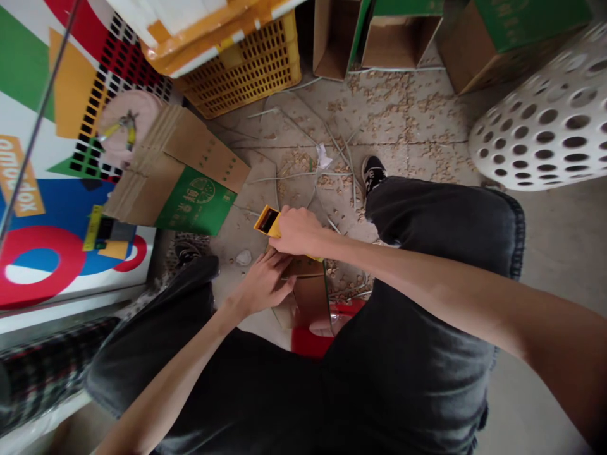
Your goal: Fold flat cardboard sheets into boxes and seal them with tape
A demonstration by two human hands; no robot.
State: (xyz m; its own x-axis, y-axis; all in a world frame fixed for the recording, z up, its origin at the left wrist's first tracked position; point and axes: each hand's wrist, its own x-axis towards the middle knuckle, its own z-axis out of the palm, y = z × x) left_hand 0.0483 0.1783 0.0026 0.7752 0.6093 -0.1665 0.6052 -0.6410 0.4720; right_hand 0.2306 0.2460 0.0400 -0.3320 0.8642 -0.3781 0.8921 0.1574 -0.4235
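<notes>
The person sits bent over their lap, and the right hand [298,231] is curled closed over the top of a small cardboard box [306,294], its fingers wrapped down around a yellow-printed end [268,221] that has a dark square opening. The left hand [264,284] sits just below it with the fingers partly spread against the box's brown card edge; whether those fingers grip or only rest there, I cannot tell. The box stands between the knees, its plain, matte board showing creased faces, just above a glossy red plastic object [308,341]. Dark denim shorts [441,234] with a frayed, stitched hem stretch to either side, and a black sneaker [373,174] rests on the floor beyond. That concrete floor [427,126] is strewn with pale wood shavings and thin white wires [303,175]. To the left lies a flattened carton [190,189] of corrugated card with a green printed panel, near yellow-handled pliers [118,129] on a pink disc. Farther up stands a yellow plastic crate [241,69] with a slotted wall, while a white perforated cylinder [545,120] curves in at the right, its round holes regular.
</notes>
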